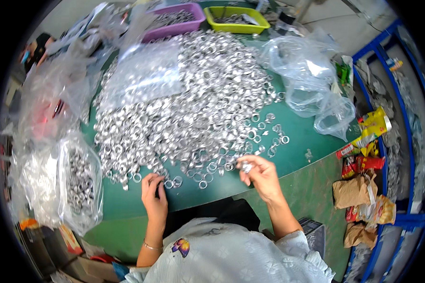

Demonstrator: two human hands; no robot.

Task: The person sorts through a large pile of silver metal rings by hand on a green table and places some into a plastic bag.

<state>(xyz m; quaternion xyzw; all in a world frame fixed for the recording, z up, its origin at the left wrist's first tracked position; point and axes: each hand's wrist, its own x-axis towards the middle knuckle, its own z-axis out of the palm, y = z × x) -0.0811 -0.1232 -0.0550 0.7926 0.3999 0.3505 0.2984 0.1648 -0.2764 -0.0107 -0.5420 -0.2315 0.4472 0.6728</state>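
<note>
A wide heap of small silver metal rings covers much of the green table. My right hand is raised at the heap's near right edge, with thumb and fingers pinched on silver rings; how many it holds is hard to make out. On the left, my left hand rests at the table's front edge beside the nearest rings. Its fingers are bent, with a gap between them and the thumb, and nothing shows in it. Loose rings lie between the two hands.
A clear plastic sheet lies over the heap. Behind stand a purple basin and a yellow-green basin of metal pieces. A clear bag of rings sits left, crumpled plastic bags right. Blue shelving stands beyond.
</note>
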